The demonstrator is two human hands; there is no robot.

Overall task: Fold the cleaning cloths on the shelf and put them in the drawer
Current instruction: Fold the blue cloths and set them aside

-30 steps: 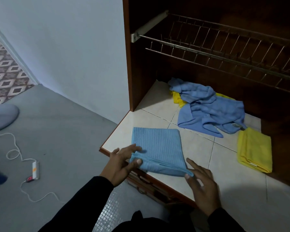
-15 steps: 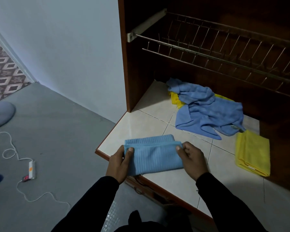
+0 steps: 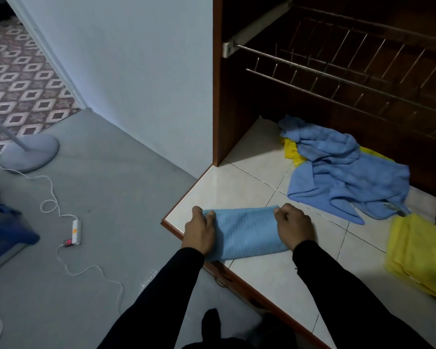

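Your left hand point(image 3: 202, 231) and right hand point(image 3: 295, 227) each grip an end of the folded light-blue cloth point(image 3: 247, 234), fingers curled round it, on the tiled shelf point(image 3: 237, 182) edge, lower centre of frame; crumpled blue cloth point(image 3: 342, 170) centre right

Grey floor point(image 3: 91, 248), white wall point(image 3: 126, 71).

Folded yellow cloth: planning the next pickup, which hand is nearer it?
Right. The right hand grips the light blue cloth beside the folded yellow cloth; the left hand grips its far end.
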